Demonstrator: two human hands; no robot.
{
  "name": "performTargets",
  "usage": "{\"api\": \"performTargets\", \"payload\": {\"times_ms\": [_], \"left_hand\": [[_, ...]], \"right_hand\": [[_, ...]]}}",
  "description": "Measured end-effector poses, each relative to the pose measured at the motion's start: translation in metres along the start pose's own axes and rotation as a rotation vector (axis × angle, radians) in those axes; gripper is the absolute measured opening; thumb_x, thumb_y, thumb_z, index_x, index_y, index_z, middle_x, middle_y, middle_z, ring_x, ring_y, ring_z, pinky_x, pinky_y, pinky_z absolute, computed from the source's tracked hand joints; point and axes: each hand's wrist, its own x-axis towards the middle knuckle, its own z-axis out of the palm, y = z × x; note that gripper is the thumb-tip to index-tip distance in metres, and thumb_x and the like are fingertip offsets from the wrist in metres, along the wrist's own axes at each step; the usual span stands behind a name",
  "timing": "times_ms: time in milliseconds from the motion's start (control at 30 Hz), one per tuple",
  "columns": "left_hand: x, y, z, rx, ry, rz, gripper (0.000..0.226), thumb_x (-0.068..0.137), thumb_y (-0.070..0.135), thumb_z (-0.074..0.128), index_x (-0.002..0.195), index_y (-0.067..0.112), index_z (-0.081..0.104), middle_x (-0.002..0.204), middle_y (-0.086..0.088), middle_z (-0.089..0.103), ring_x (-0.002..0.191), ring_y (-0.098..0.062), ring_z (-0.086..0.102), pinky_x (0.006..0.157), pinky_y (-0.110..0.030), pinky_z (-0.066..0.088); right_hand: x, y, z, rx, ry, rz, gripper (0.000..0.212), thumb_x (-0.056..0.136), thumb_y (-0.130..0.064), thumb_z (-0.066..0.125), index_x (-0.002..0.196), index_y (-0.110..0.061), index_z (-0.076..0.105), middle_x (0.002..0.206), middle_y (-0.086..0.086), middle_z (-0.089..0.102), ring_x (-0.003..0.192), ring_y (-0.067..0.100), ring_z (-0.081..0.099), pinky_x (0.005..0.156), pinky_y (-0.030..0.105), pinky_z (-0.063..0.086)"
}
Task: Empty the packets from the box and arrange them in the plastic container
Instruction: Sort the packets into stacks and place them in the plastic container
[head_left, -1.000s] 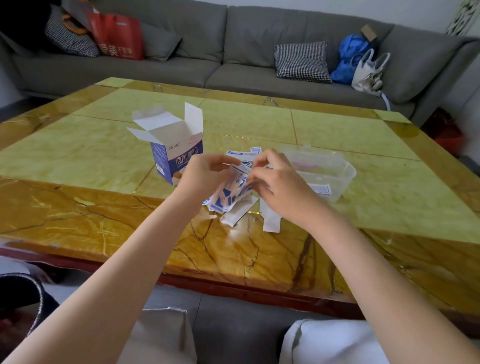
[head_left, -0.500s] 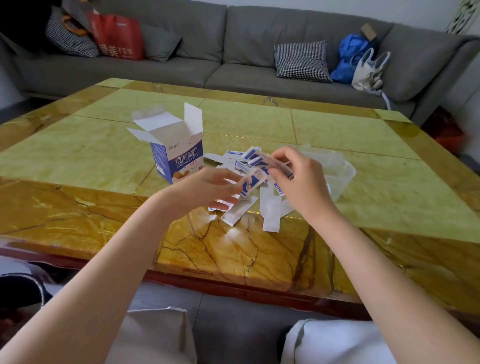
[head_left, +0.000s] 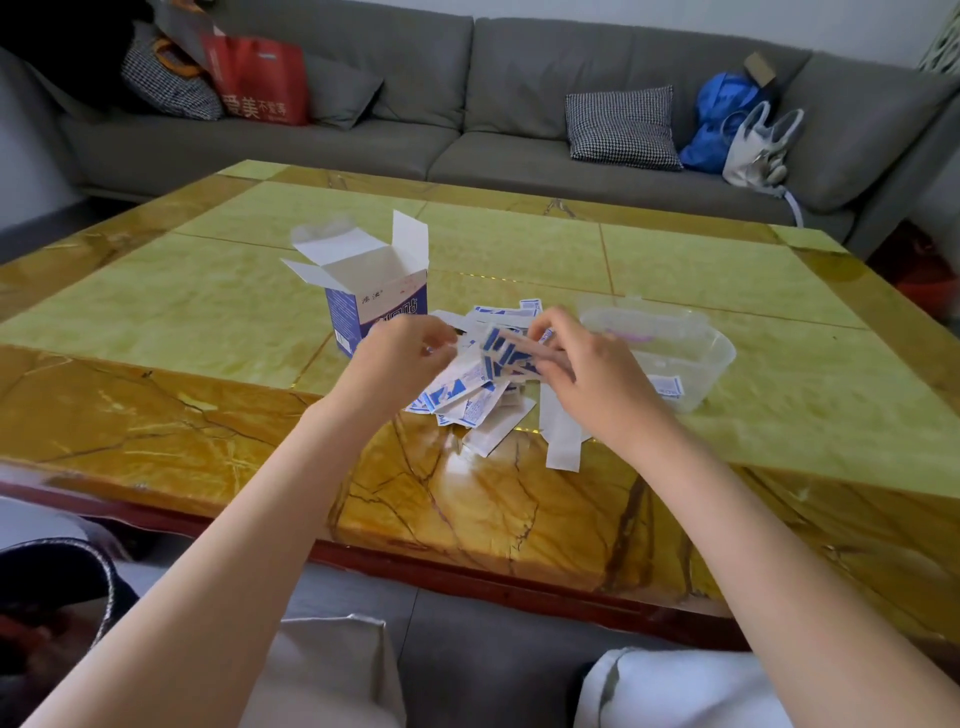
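Right hand (head_left: 587, 374): pinched a small bundle of packets (head_left: 506, 356), fingers curled round it.
Left hand (head_left: 402, 353): fingers curled; grip unclear, blurred.
Loose packets (head_left: 467, 405): heaped under both hands.
Box (head_left: 371, 291): upright, flaps open, beyond left hand.
Plastic container (head_left: 714, 358): just right of right hand.

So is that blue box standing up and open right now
Yes: the blue box stands upright on the table, its white top flaps spread open.

Open box (head_left: 382, 306) stands left of the loose packets (head_left: 470, 400); plastic container (head_left: 670, 353) right. Bare table (head_left: 208, 312) lies beyond both flanks.
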Motion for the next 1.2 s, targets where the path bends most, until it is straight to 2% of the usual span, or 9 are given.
{"api": "performTargets", "payload": {"times_ms": [67,167,233,400,567,700,900,1100,1200], "left_hand": [[0.001,-0.014,0.003,0.141,-0.101,-0.069,0.033,0.089,0.027,0.058,0.118,0.011,0.060,0.116,-0.005,0.064,0.103,-0.021,0.060,0.087,-0.031,0.048],[-0.001,-0.022,0.016,0.259,-0.189,-0.083,0.040,0.084,0.030,0.064,0.117,0.010,0.059,0.118,-0.007,0.061,0.101,-0.022,0.058,0.079,-0.027,0.045],[-0.001,-0.021,0.023,0.262,-0.157,-0.071,0.036,0.080,0.028,0.068,0.110,0.010,0.059,0.110,-0.006,0.061,0.092,-0.022,0.056,0.072,-0.026,0.043],[0.000,-0.018,0.015,0.240,-0.083,-0.064,0.016,0.083,0.022,0.065,0.091,0.009,0.063,0.083,-0.006,0.058,0.075,-0.023,0.053,0.061,-0.029,0.038],[-0.001,-0.016,-0.002,0.286,-0.096,0.012,0.019,0.087,0.022,0.060,0.076,0.007,0.061,0.070,-0.008,0.058,0.064,-0.024,0.052,0.050,-0.026,0.033],[-0.006,0.000,0.001,0.415,-0.223,0.182,0.019,0.090,0.025,0.054,0.075,0.014,0.057,0.069,-0.001,0.051,0.070,-0.021,0.050,0.060,-0.028,0.039],[-0.005,0.003,0.004,0.303,-0.284,0.172,0.018,0.089,0.020,0.055,0.098,0.008,0.066,0.079,0.002,0.055,0.072,-0.017,0.052,0.056,-0.021,0.038],[-0.003,-0.004,0.003,0.092,-0.294,0.047,0.024,0.085,0.027,0.063,0.100,0.010,0.069,0.092,-0.007,0.069,0.086,-0.026,0.064,0.070,-0.035,0.049],[-0.001,-0.006,0.000,0.009,-0.279,0.014,0.025,0.085,0.026,0.063,0.101,0.008,0.070,0.094,-0.010,0.070,0.087,-0.027,0.064,0.077,-0.040,0.052]], "right_hand": [[-0.002,0.002,0.002,-0.070,-0.171,0.049,0.019,0.093,-0.011,0.049,0.111,-0.015,0.054,0.089,0.005,0.064,0.075,0.021,0.057,0.068,0.032,0.047],[-0.009,0.002,0.011,-0.208,-0.418,0.058,0.018,0.094,-0.015,0.046,0.102,-0.017,0.062,0.100,0.003,0.064,0.087,0.019,0.058,0.076,0.033,0.049],[-0.010,0.002,0.014,-0.269,-0.452,0.051,0.021,0.095,-0.015,0.044,0.099,-0.016,0.064,0.102,0.003,0.062,0.094,0.021,0.058,0.081,0.037,0.050],[-0.004,0.001,0.004,-0.112,-0.339,0.085,0.009,0.092,-0.015,0.051,0.093,-0.017,0.060,0.078,-0.002,0.056,0.069,0.015,0.054,0.063,0.028,0.044],[0.003,-0.005,0.006,-0.096,-0.062,-0.125,0.009,0.085,-0.010,0.062,0.092,-0.008,0.067,0.108,0.001,0.057,0.108,0.020,0.045,0.084,0.024,0.036],[0.003,-0.008,0.021,-0.227,-0.088,-0.265,0.014,0.073,0.000,0.071,0.085,-0.007,0.068,0.110,0.008,0.061,0.105,0.029,0.053,0.086,0.040,0.047],[0.001,-0.004,0.016,-0.080,-0.099,-0.086,0.011,0.090,-0.008,0.055,0.095,-0.008,0.064,0.097,0.005,0.068,0.090,0.021,0.061,0.077,0.033,0.050],[0.002,0.000,0.007,0.087,0.093,0.061,0.010,0.086,-0.008,0.061,0.094,-0.008,0.067,0.087,0.002,0.069,0.073,0.011,0.057,0.064,0.013,0.040],[0.002,-0.002,0.006,0.130,0.045,0.062,0.023,0.085,-0.008,0.063,0.107,-0.008,0.066,0.102,0.002,0.068,0.086,0.006,0.055,0.067,0.003,0.035]]}}
